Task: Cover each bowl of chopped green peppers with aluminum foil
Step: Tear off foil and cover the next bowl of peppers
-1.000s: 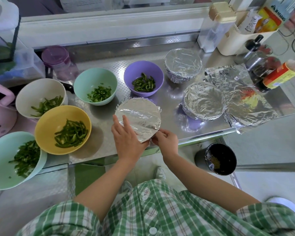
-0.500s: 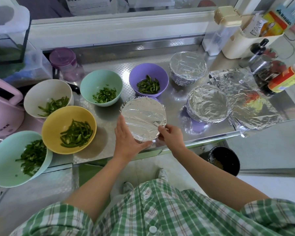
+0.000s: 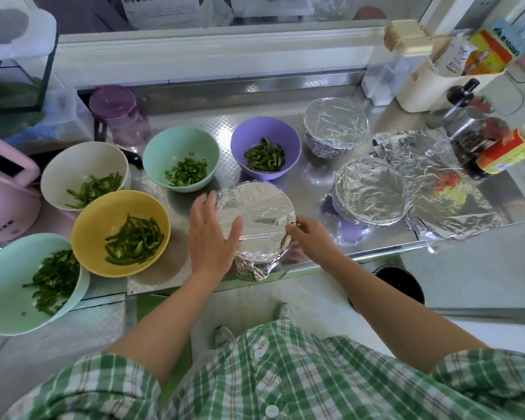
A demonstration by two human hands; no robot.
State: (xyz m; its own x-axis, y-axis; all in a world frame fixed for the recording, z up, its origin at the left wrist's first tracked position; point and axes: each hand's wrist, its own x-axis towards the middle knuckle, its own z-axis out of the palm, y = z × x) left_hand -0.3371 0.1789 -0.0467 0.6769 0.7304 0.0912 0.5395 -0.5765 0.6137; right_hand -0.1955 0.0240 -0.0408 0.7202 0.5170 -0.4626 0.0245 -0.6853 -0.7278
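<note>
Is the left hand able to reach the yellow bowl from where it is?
Probably yes. The left hand rests open on the foil, holding nothing, and the yellow bowl sits just to its left with only bare counter between. The right hand pinches the foil's edge.

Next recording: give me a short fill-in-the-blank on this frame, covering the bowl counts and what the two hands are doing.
1. Counting the near bowl under the hands, ___ bowls are covered.
2. ___ bowls of green peppers stand uncovered.
3. The uncovered bowl directly behind the near bowl is ___ in colour.
4. The left hand rests open against the near bowl while the right hand pinches its ___ at the rim.

Missing words: three; five; purple; foil
</note>
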